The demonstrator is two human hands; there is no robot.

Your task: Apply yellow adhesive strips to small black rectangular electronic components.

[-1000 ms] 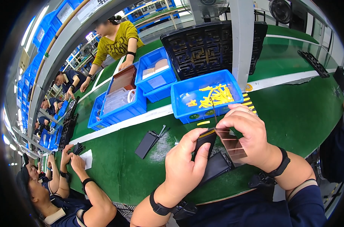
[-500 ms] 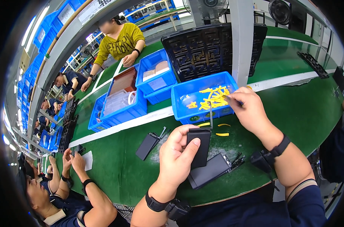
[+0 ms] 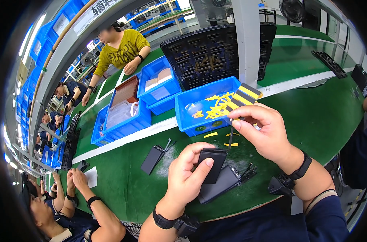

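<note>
My left hand [image 3: 184, 175] is closed around a flat black rectangular pack [image 3: 211, 164], thumb on its face. A thin dark ribbon lead [image 3: 231, 141] rises from the pack's upper right corner. Its top end meets the fingertips of my right hand [image 3: 266, 131]. The right hand is closed on a sheet with yellow and black stripes [image 3: 246, 96], which sticks up above the fingers; whether it also pinches the lead I cannot tell. Under the held pack, another black pack [image 3: 219, 187] with leads lies on the green table. A few loose yellow strips [image 3: 211, 134] lie near the lead.
A blue bin [image 3: 184, 123] of yellow strips stands just beyond my hands. More blue bins [image 3: 129, 125] stand left of it, a black moulded tray [image 3: 203, 60] behind. Another black pack [image 3: 152, 159] lies to the left. Co-workers sit at left; one in a yellow top [image 3: 123, 50] stands across.
My right hand has turned and come down to the lead's tip, and the striped sheet now shows in it. The lead leans more to the right. My left hand still holds the pack.
</note>
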